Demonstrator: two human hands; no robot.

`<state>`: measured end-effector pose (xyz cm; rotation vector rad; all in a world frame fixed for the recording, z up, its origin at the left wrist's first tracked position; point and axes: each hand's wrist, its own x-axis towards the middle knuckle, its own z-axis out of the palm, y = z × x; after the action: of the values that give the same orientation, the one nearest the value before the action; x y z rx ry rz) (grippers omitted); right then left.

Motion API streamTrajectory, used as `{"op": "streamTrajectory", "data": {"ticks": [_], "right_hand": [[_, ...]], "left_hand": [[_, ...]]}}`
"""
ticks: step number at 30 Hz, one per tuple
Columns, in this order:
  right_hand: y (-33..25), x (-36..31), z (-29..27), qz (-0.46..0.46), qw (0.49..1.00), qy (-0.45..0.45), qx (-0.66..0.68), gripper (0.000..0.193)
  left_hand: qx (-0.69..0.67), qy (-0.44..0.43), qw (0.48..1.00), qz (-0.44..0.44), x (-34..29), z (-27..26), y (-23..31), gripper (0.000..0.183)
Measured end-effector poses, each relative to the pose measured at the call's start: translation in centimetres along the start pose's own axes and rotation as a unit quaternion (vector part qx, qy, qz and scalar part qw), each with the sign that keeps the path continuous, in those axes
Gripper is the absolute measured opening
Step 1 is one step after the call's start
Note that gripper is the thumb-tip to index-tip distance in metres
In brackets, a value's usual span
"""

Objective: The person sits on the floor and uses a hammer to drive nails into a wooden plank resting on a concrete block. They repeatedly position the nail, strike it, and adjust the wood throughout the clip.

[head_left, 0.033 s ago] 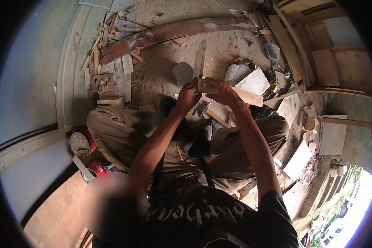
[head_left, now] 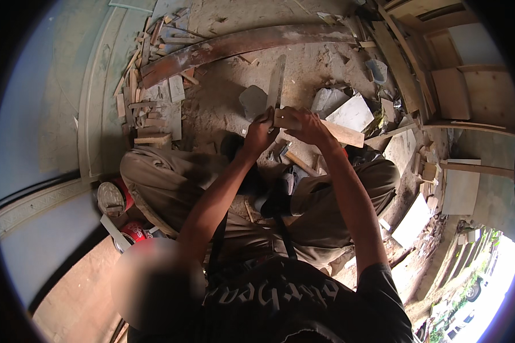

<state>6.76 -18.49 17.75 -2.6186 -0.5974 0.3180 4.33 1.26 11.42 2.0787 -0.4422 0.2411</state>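
Note:
I sit low with both arms stretched forward, my hands close together over the dusty floor. A long, flat grey metal strip (head_left: 277,83) points away from me. My left hand (head_left: 260,136) is closed round its near end. Across that end lies a short wooden piece (head_left: 286,119) with a small pale dot, perhaps joined to the strip; I cannot tell. My right hand (head_left: 311,129) is closed over this piece, its fingers bent. From under that hand a pale wooden board (head_left: 344,134) sticks out to the right. The palms and the undersides of the pieces are hidden.
A hammer (head_left: 301,163) lies by my feet. Beyond my hands are a grey slab (head_left: 253,103), a white board (head_left: 352,113) and a reddish-brown plank (head_left: 240,44). Wood offcuts (head_left: 153,117) pile up at the left, and a wooden frame (head_left: 406,63) stands at the right.

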Motion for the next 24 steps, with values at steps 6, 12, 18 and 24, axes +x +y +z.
{"op": "streamTrajectory", "data": {"ticks": [6, 12, 18, 24], "right_hand": [[-0.6, 0.3, -0.4, 0.005, 1.0, -0.023, -0.02, 0.071], [-0.6, 0.4, -0.2, 0.005, 1.0, -0.019, -0.011, 0.069], [0.4, -0.1, 0.4, -0.021, 1.0, 0.016, 0.004, 0.068], [-0.5, -0.2, 0.3, -0.012, 0.999, 0.026, -0.017, 0.07]], "left_hand": [[-0.003, -0.001, 1.0, 0.001, -0.2, 0.0, -0.5, 0.056], [-0.035, -0.05, 0.998, -0.023, 0.2, -0.6, -1.0, 0.061], [-0.041, -0.126, 0.991, 0.002, 3.0, -4.1, 1.1, 0.077], [-0.068, -0.183, 0.981, 0.008, 3.6, -4.2, -1.4, 0.07]]}}
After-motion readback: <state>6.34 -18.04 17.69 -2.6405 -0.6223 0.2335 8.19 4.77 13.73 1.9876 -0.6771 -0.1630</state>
